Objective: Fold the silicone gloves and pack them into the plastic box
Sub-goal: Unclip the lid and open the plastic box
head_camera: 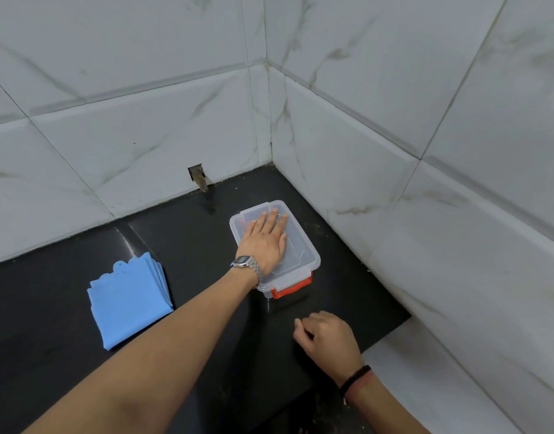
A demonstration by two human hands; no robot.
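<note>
Blue gloves [130,300] lie in a folded stack on the black counter [191,233]. They are off to the left, well apart from the box [303,261]. Nothing touches them.

The box is clear plastic with a clear lid on top. It sits near the corner where the two white tile walls [144,136] meet. An orange latch [292,287] shows on its near end. The box looks empty inside, as far as the clear lid lets you see.

The left hand [264,242] rests flat on the lid. Its fingers are spread a little and point away toward the wall. The palm presses down on the lid and grips nothing. A silver watch [245,265] is on that wrist, and the arm reaches across the counter from the lower left.

The right hand [327,338] is nearer the camera, just in front of the box and apart from it. Its fingers curl in loosely. It does not seem to hold anything. A dark band [355,379] is on that wrist.

A small broken hole [198,177] shows in the wall tile, low down behind the box.
</note>
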